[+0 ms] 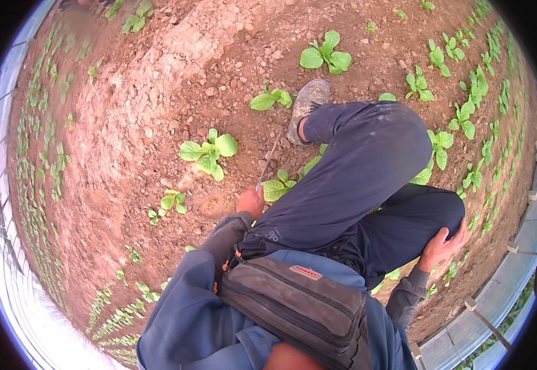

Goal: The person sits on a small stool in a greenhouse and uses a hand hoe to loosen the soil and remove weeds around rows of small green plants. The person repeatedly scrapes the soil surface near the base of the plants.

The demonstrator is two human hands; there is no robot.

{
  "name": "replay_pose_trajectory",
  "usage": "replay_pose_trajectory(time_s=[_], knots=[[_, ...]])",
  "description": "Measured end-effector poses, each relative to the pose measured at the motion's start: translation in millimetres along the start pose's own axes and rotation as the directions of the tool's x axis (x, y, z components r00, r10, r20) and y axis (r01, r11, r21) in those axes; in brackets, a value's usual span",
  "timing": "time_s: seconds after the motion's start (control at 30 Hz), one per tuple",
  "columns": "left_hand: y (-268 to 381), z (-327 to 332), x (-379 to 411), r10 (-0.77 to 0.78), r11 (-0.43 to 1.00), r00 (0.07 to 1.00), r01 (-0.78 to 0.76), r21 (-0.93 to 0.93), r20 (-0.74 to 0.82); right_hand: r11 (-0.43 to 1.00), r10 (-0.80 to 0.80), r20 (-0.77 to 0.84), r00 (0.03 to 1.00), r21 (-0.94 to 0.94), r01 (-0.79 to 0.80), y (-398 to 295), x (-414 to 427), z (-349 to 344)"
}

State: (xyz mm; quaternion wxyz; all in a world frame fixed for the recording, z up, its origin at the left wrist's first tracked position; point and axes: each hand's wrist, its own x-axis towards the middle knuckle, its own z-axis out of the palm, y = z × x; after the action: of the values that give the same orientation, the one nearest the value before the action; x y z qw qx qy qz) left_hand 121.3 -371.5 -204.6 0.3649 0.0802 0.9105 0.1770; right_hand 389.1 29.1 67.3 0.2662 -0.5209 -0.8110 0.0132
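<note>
My left hand [251,201] is closed around the near end of a thin metal rod-like tool [270,159]. The rod slants away from me over the soil, its far end close to my muddy shoe [312,102]. Just right of that hand grows a leafy green seedling [274,189], partly covered by my leg. Another broad-leaved seedling [209,152] stands beyond the hand to the left. My right hand [443,246] holds nothing and rests against the knee of my dark trousers [423,222], thumb apart from the fingers.
Dry, cloddy soil [157,106] surrounds me. Smaller seedlings [173,201] grow left of my left hand, and rows of plants [474,88] run along the right. A grey waist bag [291,296] lies across my front. Clear plastic sheeting [470,333] borders the plot.
</note>
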Motion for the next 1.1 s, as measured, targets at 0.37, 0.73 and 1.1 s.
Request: replay_pose_trajectory(time_s=[0.37,0.73,1.1], knots=[[-20,-15,30,-0.148,0.988,0.937,0.124,-0.097,-0.315,0.999,-0.003,-0.001,1.000,-0.043,0.003,3,0,-3],[-37,-10,-1,-0.093,0.991,0.947,0.059,-0.116,-0.308,1.000,0.008,0.008,1.000,0.000,-0.008,-8,3,1],[-64,-6,-37,-0.094,0.996,0.993,0.093,-0.016,-0.070,1.000,0.009,-0.001,1.000,0.009,-0.009,-3,2,-1]])
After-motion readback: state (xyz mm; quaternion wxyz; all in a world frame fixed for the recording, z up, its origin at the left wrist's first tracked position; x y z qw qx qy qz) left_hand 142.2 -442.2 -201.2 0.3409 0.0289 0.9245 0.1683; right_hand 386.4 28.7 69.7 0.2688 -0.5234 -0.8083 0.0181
